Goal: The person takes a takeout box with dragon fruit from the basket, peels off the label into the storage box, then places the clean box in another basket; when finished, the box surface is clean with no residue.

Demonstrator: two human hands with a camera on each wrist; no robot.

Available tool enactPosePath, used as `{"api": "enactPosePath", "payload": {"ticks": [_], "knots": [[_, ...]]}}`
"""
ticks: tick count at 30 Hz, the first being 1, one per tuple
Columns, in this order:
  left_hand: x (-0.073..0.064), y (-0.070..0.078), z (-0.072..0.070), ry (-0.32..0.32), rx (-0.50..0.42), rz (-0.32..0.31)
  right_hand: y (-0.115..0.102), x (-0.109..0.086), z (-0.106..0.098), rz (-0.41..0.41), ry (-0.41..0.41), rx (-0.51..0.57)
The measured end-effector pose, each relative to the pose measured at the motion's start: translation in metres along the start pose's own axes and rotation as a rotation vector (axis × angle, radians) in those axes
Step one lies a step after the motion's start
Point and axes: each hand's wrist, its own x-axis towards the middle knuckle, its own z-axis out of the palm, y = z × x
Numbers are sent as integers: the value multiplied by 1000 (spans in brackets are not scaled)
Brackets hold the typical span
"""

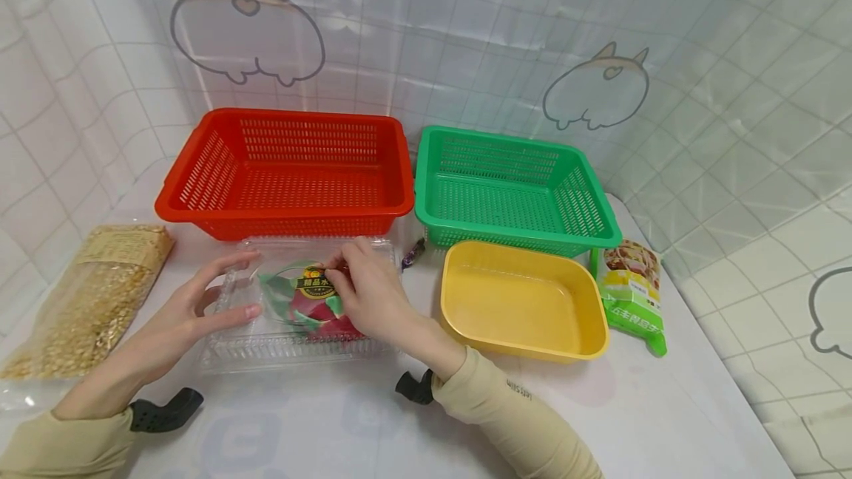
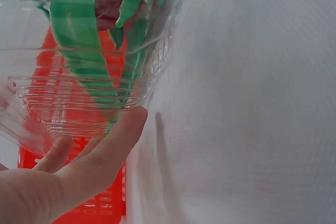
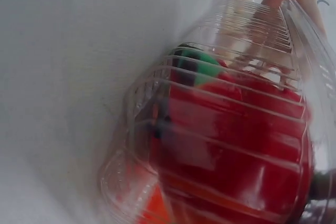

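A clear plastic clamshell box (image 1: 279,352) lies on the table with a red-and-green dragon fruit (image 1: 333,327) inside. On its lid is a round black-and-gold sticker (image 1: 310,285) with printed characters. My left hand (image 1: 174,320) spans the box's left end, thumb and fingers spread and nearly straight; in the left wrist view its fingertips touch the ribbed wall. My right hand (image 1: 374,294) is over the lid with curled fingers, thumb and forefinger pinching at the sticker's right edge. Through the ribbed plastic, the fruit's red skin (image 3: 231,150) fills much of the right wrist view.
Behind the box stands a red basket (image 1: 299,226), with a green basket (image 1: 512,236) beside it. A yellow tub (image 1: 526,301) sits at right, near a green-and-white food packet (image 1: 632,294). A grain bag (image 1: 100,301) lies at left. A small dark wrapped item (image 1: 413,253) lies behind my right hand.
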Motion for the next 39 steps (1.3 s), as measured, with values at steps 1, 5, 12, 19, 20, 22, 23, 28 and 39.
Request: {"api": "enactPosePath", "payload": {"ticks": [1,5,12,19,20,22,23,28,39], "knots": [[0,0,0,0,0,-2,0,0,1,-7,5,-10],[0,0,0,0,10,-11,-1,-1,2,-23,17,-10],[0,-1,0,-2,5,-5,1,-1,1,-40,17,75],[0,-1,0,0,1,-2,2,-2,0,-18,2,165],[0,-1,0,-1,1,-4,2,-2,0,-12,-1,172],[0,-1,0,-1,4,-8,2,-2,0,0,-5,183],[0,-1,0,-2,4,-10,2,-2,0,5,-6,192],[0,-1,0,-2,6,-13,2,-2,-1,22,-8,247],[1,-2,-1,-6,-2,-12,2,-3,-1,58,-13,305]]}}
